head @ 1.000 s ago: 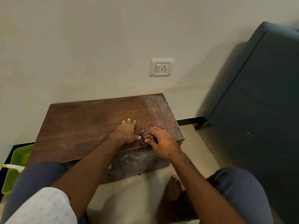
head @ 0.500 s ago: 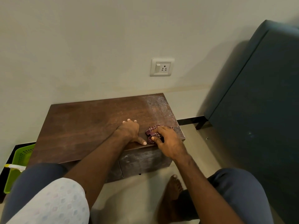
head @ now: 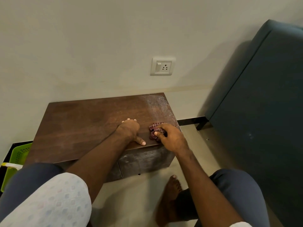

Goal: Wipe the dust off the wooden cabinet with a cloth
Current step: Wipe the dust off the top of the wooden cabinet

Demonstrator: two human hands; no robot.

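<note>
Cloth (head: 154,128) gripped by right hand (head: 172,138); left hand (head: 129,130) rests on cabinet (head: 78,122).

A: What is the cabinet (head: 85,122)?
B: Dark wood grain, matt. A pale dusty film dulls its top toward the right of the frame, and its front.
A: The cloth (head: 155,127)?
B: Soft maroon fabric, crumpled, with a white stitched pattern.
A: At lower left?
B: A green basket (head: 18,154) of perforated plastic.
A: Behind?
B: The socket (head: 162,66) is smooth white plastic and the wall (head: 82,46) is matt paint.
</note>
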